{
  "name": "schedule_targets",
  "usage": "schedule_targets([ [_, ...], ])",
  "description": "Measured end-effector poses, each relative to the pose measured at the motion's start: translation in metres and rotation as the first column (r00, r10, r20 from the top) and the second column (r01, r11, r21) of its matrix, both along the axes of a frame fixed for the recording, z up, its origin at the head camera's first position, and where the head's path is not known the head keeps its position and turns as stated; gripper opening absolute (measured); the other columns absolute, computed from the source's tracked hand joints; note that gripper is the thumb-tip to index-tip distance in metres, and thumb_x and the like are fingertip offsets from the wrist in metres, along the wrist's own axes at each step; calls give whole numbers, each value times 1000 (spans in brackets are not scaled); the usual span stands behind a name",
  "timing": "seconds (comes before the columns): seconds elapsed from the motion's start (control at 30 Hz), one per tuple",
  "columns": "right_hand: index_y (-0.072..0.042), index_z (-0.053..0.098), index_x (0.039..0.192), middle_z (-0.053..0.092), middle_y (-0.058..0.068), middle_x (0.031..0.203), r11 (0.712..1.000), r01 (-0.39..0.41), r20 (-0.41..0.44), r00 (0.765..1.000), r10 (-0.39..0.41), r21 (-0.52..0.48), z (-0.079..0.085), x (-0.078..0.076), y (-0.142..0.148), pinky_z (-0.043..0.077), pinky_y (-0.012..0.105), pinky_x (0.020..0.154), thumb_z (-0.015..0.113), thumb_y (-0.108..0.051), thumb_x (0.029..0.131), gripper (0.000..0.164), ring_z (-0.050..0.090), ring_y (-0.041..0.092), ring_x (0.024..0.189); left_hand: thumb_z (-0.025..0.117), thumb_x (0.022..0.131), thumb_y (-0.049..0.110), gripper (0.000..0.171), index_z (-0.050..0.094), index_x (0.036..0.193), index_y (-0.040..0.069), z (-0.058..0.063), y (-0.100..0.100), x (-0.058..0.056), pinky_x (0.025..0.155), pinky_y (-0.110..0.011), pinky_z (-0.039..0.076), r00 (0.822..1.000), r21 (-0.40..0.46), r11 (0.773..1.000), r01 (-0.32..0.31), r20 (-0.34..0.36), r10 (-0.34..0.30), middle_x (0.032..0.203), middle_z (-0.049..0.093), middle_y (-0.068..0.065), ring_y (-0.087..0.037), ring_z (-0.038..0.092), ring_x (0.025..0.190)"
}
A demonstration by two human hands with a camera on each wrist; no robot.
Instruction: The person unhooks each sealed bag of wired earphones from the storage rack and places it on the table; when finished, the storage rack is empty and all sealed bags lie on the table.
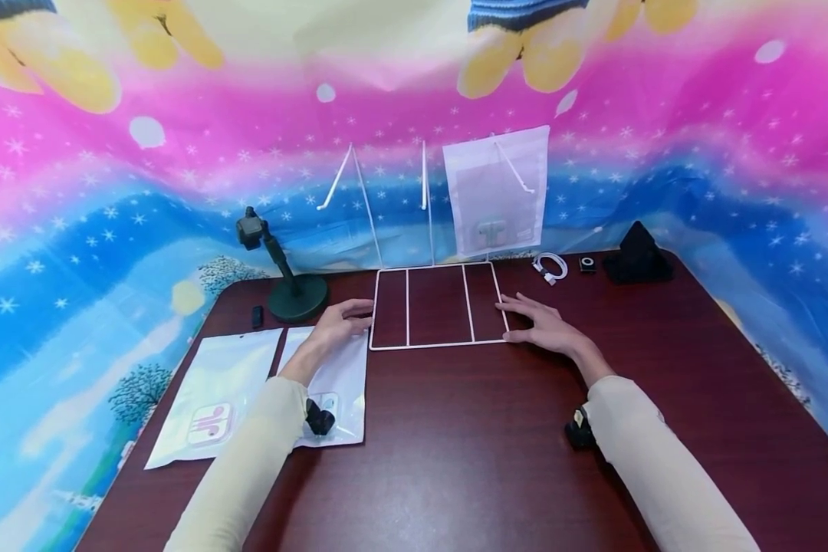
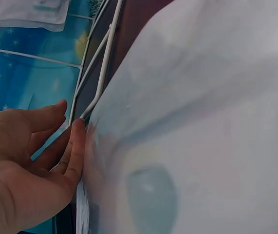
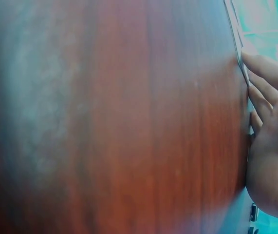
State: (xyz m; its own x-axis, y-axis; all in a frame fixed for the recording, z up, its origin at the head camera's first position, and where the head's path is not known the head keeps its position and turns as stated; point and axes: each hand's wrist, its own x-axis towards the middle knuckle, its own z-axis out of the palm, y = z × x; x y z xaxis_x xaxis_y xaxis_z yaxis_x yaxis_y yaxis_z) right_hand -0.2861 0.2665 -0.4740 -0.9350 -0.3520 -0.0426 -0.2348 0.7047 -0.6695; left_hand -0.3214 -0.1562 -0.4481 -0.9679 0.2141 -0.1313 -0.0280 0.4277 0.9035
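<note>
1. Two flat, translucent white pouches lie at left: the outer pouch (image 1: 196,372) and the inner pouch (image 1: 348,376). The left sleeve and wrist camera overlie the inner one; I judge a low withdrawal could drag it.
2. A dark green, round-based stand (image 1: 297,297) is behind them. A wide left swing might topple it.
3. Left hand (image 1: 333,330): fingers loosely extended, nothing gripped, fingertips at the rack's left edge. I cannot confirm firm contact.
4. The white wire display rack (image 1: 408,307) sits at the rear of the glossy red-brown table (image 1: 469,429), base flat. Uneven side pressure could skew it.
5. A translucent white hung pouch (image 1: 483,184) is on its right prong. A jolt could shake it loose.
6. Right hand (image 1: 545,326): fingers spread, gripping nothing, fingertips by the right edge. Overreaching rearward could disturb the coiled white cable (image 1: 562,268).
</note>
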Motion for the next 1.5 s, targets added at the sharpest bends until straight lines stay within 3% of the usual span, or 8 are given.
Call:
schedule_targets([
  [0.13, -16, 43, 159, 21, 15, 171, 1000, -2, 4, 1000, 2, -7, -1, 1, -1, 5, 71, 120, 72, -33, 98, 70, 5, 38, 159, 72, 98, 13, 50, 60, 147, 11, -3, -3, 3, 99, -40, 51, 1000, -119, 993, 20, 17, -18, 131, 68, -18, -31, 63, 116],
  [0.27, -16, 44, 159, 22, 15, 171, 1000, -8, 4, 1000, 8, -9, -3, 1, -3, 5, 70, 120, 71, -33, 98, 69, 5, 38, 159, 74, 96, 10, 55, 58, 148, 14, -5, -4, 7, 105, -45, 49, 998, -160, 986, 45, 41, -39, 129, 64, -17, -31, 56, 119],
  [0.8, -16, 43, 159, 23, 15, 171, 1000, -20, -2, 1000, 20, -16, -5, 0, -9, 4, 71, 119, 71, -35, 98, 70, 6, 40, 159, 74, 94, 1, 60, 55, 150, 9, -7, -13, 13, 106, -45, 50, 994, -168, 981, 97, -23, -102, 145, 51, -17, -33, 53, 122],
  [0.97, -20, 42, 161, 16, 19, 172, 998, -18, 56, 998, 22, -60, 1, 1, 2, 10, 72, 119, 69, -39, 100, 70, 8, 44, 158, 73, 95, 2, 60, 54, 151, 13, -8, -10, 14, 109, -46, 49, 995, -156, 983, 99, -13, -102, 147, 50, -15, -33, 52, 124],
  [1.1, -16, 40, 161, 31, 17, 168, 974, -5, 105, 994, 29, -225, 19, 0, 23, 20, 65, 121, 67, -32, 103, 66, 25, 42, 155, 75, 95, 6, 61, 55, 151, 17, -10, -5, 12, 110, -47, 48, 994, -158, 982, 103, -15, -107, 145, 53, -14, -32, 52, 125],
  [1.23, -15, 39, 161, 49, 11, 158, 925, 70, 111, 993, -31, -373, 53, -5, 46, 32, 52, 121, 64, -28, 105, 63, 45, 30, 146, 76, 94, 8, 62, 55, 152, 18, -11, -3, 10, 110, -46, 48, 993, -156, 981, 116, -19, -120, 142, 54, -13, -32, 52, 124],
  [1.33, -19, 38, 162, 50, 11, 158, 892, 110, 95, 993, -76, -438, 82, -11, 57, 40, 39, 115, 63, -30, 106, 63, 56, 18, 137, 76, 94, 7, 62, 55, 151, 18, -10, -6, 10, 109, -46, 49, 993, -147, 982, 114, -20, -119, 140, 54, -13, -32, 53, 123],
  [1.5, -21, 37, 162, 46, 12, 160, 836, 59, 16, 998, -61, -546, 129, -22, 68, 50, 20, 100, 62, -23, 106, 61, 65, 6, 121, 75, 95, 7, 61, 55, 151, 17, -9, -12, 10, 107, -45, 49, 990, -142, 981, 131, -31, -136, 138, 55, -13, -31, 53, 120],
])
